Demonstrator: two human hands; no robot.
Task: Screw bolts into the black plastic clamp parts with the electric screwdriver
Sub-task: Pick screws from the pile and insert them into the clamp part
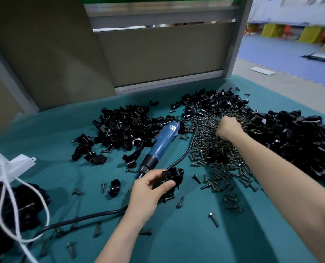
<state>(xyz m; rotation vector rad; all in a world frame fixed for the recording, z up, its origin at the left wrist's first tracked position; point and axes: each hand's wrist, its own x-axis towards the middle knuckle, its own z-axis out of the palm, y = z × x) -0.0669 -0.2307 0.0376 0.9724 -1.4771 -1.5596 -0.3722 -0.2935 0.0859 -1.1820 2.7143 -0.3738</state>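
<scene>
L grip (150,190) pinches a black plastic clamp part (174,175) betw. thumb & fingers, just over the teal-covered bench (176,240). Blue electric screwdriver w/ black collar (163,143) lies flat on the bench, bit end right beside that grip's fingers; its black cable (186,150) runs under the L wrist. R grip (229,127) is curled, knuckles up, in the heap of dark metal bolts (214,156); can't tell what, if anything, it has hold of. More black clamp parts heaped (300,145) to the R of it.

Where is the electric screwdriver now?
Centre of the head view: the electric screwdriver lies on the green mat between clamp pile and bolt pile, tip beside the left hand.
</scene>
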